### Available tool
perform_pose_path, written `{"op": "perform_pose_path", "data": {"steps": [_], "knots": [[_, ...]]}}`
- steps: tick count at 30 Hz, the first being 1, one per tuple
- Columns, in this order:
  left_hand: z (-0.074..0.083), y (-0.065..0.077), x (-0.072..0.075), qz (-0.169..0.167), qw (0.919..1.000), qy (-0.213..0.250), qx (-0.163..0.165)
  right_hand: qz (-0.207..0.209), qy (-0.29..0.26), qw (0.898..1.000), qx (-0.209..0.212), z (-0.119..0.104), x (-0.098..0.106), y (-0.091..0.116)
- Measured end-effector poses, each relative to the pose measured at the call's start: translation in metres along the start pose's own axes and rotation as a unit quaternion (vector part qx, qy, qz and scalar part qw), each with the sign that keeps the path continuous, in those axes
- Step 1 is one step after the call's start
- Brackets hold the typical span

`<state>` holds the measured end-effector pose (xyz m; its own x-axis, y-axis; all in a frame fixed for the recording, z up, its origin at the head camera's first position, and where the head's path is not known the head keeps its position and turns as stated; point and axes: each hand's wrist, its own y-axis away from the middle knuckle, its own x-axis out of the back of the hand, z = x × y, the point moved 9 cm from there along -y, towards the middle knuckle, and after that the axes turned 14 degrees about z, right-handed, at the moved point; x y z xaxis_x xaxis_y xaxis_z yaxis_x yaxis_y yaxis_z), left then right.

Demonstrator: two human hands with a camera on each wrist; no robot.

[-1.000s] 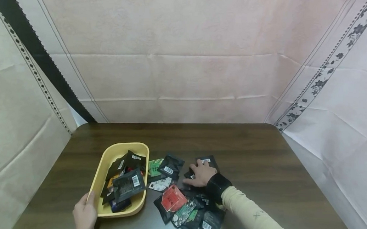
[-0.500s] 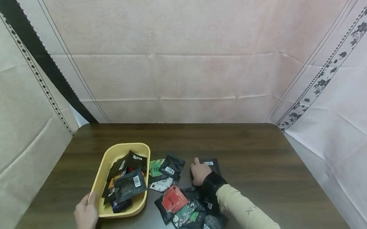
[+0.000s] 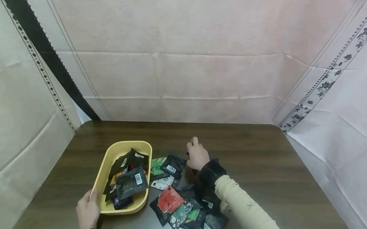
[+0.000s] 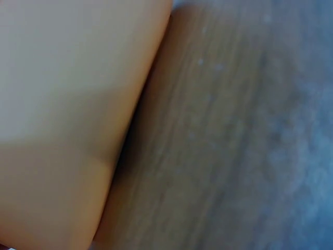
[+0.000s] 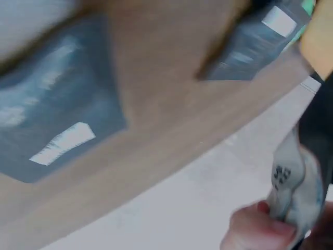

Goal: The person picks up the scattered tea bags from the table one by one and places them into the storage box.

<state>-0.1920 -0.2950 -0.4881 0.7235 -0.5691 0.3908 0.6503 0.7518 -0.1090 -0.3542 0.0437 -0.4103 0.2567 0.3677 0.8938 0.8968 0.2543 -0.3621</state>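
Observation:
My left hand grips the near left rim of a yellow plastic bin holding several black packets, one large packet with a white label lying on top. To the right of the bin, my right hand is raised off the table. In the right wrist view its fingers and thumb pinch a packet, pale with small dark print on one side and black on the other. The head view hides most of this packet behind the hand. The left wrist view has a smooth, blurred pale surface and bare wood.
Several packets lie heaped in front of my right forearm, with a red packet on top and a black packet at the right. Others, including a green one, lie against the bin. Patterned cloth hangs behind the brown table.
My right hand has risen from the table and moved a little away and to the left, now with a packet between its fingers. The left hand stays on the bin's rim.

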Motion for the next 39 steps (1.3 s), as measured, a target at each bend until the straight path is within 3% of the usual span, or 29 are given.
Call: {"op": "perform_pose_path", "data": {"steps": [6, 14, 20, 25, 29, 39], "knots": [[0.002, 0.0, 0.0, 0.003, 1.0, 0.0, -0.005, 0.01, -0.015, 1.0, 0.024, -0.041, 0.005, -0.009], [0.005, 0.001, 0.006, 0.02, 0.9997, -0.005, -0.013, 0.001, -0.056, 0.993, 0.105, -0.139, -0.002, -0.013], [0.005, 0.002, 0.005, 0.02, 0.9997, -0.014, -0.008, 0.001, -0.017, 0.989, 0.146, -0.192, -0.011, -0.013], [0.006, 0.003, 0.002, 0.013, 0.9996, -0.022, -0.011, -0.011, -0.047, 0.991, 0.123, -0.201, -0.022, -0.013], [0.007, 0.004, -0.001, 0.011, 0.9997, -0.019, -0.013, -0.018, -0.07, 0.991, 0.112, -0.195, -0.023, -0.011], [0.006, 0.002, 0.003, 0.015, 0.9999, 0.003, -0.007, -0.041, -0.063, 0.99, 0.117, -0.169, -0.026, -0.006]]}}
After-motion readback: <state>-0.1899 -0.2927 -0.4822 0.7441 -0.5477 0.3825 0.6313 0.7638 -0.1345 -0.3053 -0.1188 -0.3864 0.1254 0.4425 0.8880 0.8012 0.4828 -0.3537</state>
